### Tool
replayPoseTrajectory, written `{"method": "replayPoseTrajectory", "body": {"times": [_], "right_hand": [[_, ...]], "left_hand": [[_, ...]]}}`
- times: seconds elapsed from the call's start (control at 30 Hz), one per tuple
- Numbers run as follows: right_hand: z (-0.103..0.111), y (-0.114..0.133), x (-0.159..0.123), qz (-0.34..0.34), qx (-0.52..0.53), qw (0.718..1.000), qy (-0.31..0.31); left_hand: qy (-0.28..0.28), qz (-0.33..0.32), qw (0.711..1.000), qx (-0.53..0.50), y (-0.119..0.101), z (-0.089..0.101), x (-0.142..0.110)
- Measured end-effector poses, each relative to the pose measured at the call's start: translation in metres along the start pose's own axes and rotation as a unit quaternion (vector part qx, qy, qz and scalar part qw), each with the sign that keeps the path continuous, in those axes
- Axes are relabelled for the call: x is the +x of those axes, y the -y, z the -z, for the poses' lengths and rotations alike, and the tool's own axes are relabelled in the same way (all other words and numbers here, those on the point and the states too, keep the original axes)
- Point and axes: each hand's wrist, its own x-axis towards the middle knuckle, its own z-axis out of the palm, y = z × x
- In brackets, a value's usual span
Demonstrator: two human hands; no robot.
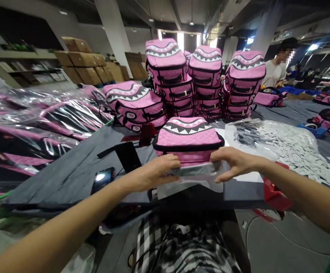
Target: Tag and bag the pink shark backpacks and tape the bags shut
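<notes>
A pink backpack (pixel 186 140) with a shark-mouth print and black trim lies in front of me, its bottom or top end toward me. Clear plastic bag film (pixel 195 172) covers its near end and hangs toward the table edge. My left hand (pixel 157 172) is closed on the film at the near left corner, fingers on the pink side. At the near right corner, my right hand (pixel 233 163) grips the film, its thumb below and its fingers bent over the backpack's edge. The fingertips of both hands are partly hidden by plastic.
Stacked pink backpacks (pixel 169 72) stand behind. Plastic-wrapped backpacks (pixel 68 117) lie left, near a phone (pixel 104 180) and black strap piece (pixel 128 155). Right are a heap of white tags (pixel 293 148) and a red holder (pixel 275 189). A person (pixel 275 72) stands at the far right.
</notes>
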Motion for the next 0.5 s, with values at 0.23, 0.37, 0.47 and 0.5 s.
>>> {"method": "replayPoseTrajectory", "body": {"times": [0.23, 0.37, 0.47, 0.5], "right_hand": [[0.043, 0.012, 0.013, -0.051, -0.142, 0.974, -0.166], [0.026, 0.013, 0.012, -0.03, -0.225, 0.925, -0.304], [0.017, 0.014, 0.011, 0.028, -0.241, 0.922, -0.301], [0.014, 0.014, 0.011, 0.04, -0.246, 0.915, -0.317]], "left_hand": [[-0.096, -0.001, 0.992, 0.08, -0.02, 0.058, 0.041], [-0.215, -0.012, 0.947, 0.238, -0.015, 0.04, 0.05], [-0.274, -0.021, 0.9, 0.338, -0.015, 0.028, 0.051], [-0.276, -0.02, 0.895, 0.35, -0.017, 0.026, 0.051]]}}
